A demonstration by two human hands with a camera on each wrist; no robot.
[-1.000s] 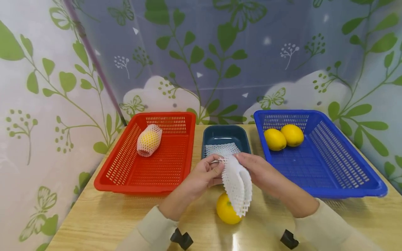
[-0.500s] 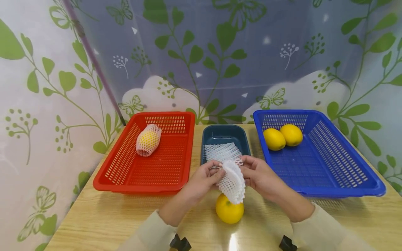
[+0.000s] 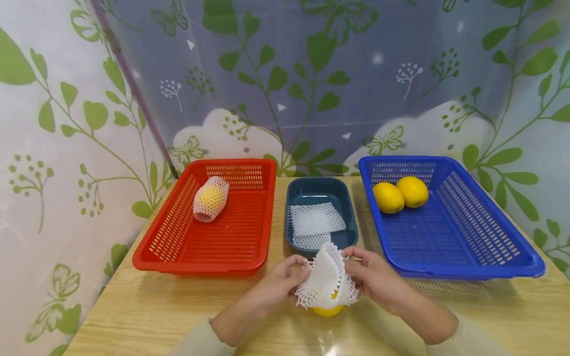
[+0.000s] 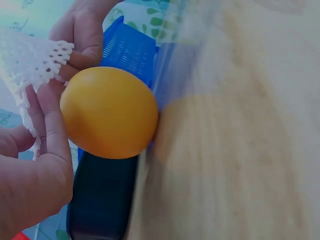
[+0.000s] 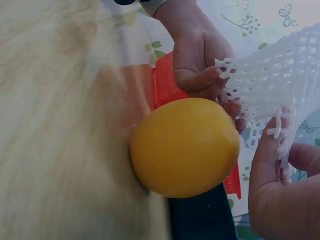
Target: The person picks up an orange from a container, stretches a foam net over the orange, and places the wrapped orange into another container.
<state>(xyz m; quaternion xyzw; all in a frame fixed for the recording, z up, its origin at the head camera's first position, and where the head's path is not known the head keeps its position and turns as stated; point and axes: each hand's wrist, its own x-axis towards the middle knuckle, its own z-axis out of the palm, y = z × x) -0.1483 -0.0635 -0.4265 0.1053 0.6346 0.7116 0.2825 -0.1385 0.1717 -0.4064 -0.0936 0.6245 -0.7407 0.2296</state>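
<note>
A white foam fruit net (image 3: 327,279) is stretched between my two hands, its open end spread over the top of a yellow, lemon-like fruit (image 3: 328,311) on the table. My left hand (image 3: 279,283) pinches the net's left edge between thumb and fingers. On the other side my right hand (image 3: 373,274) pinches its right edge. Both wrist views show the fruit (image 4: 110,112) below the net (image 5: 280,80), its lower part uncovered. In the head view the net hides most of the fruit.
Behind the hands, a dark teal tray (image 3: 349,217) holds flat foam nets (image 3: 317,219). To the left, a red basket (image 3: 249,267) contains a netted yellow fruit (image 3: 211,199). A blue basket (image 3: 467,269) at right contains two yellow fruits (image 3: 412,192). A patterned curtain stands behind.
Both hands have come down toward me with the net, spreading its end from a folded hang to a wide opening over the fruit. More of the tray's nets now shows.
</note>
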